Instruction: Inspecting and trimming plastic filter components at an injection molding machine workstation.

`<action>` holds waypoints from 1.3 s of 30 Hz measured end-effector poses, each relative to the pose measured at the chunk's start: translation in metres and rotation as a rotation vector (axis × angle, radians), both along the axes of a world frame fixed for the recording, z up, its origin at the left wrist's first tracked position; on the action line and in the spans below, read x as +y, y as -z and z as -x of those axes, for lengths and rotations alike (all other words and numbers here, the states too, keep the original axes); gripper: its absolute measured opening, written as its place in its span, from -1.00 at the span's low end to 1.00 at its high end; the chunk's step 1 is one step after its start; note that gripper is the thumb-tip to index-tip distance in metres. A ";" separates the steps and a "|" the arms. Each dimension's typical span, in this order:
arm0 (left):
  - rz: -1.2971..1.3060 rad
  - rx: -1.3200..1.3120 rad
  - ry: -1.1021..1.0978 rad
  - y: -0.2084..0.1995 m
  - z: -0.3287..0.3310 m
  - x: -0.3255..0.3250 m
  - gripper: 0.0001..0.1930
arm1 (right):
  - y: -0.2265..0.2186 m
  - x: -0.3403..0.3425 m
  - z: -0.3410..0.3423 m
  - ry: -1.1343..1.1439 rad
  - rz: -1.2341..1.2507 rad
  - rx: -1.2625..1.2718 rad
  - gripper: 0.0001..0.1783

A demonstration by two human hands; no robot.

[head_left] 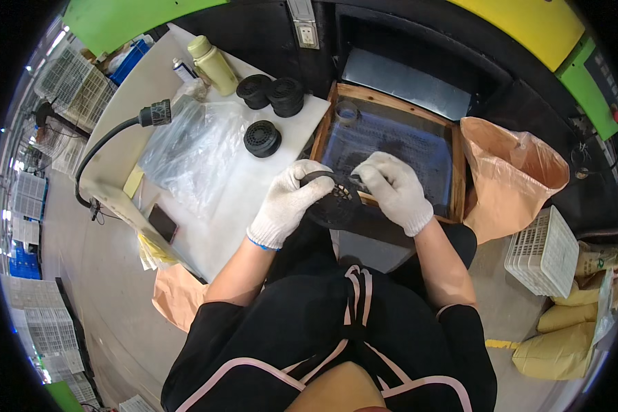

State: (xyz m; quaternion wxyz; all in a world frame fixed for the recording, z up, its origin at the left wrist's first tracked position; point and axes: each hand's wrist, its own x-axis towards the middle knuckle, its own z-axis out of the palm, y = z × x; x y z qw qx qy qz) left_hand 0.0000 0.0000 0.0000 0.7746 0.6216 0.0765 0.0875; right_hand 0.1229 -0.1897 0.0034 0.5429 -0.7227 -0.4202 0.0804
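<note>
My left hand (295,199), in a white knit glove, grips a black round slotted plastic disc (335,206) by its left rim, thumb on top. My right hand (393,189), gloved the same way, is closed in a pinch at the disc's upper right rim. A small dark piece shows at its fingertips, too small to name. Stacks of similar black discs, one stack (262,139) nearest the left hand and two more (285,96) behind it, stand on the white table (226,244).
A wood-framed tray (458,172) with a dark blue bed lies beyond my hands. An open brown paper bag (508,185) stands right, above white crates (544,254). The table also holds clear plastic bags (199,151), a yellow-green bottle (213,65), a phone (163,223) and a flexible-necked lamp (154,113).
</note>
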 end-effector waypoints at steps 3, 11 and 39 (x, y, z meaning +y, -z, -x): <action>0.124 -0.008 0.018 -0.001 0.001 0.000 -0.87 | -0.010 0.003 0.002 -0.022 0.003 -0.107 -0.70; 0.147 0.014 0.012 0.010 -0.001 -0.002 -0.86 | 0.000 0.006 0.007 -0.045 -0.025 -0.128 -0.71; 0.324 -0.035 -0.107 0.017 -0.034 -0.027 -0.89 | 0.041 0.032 0.035 -0.106 -0.420 1.105 -0.50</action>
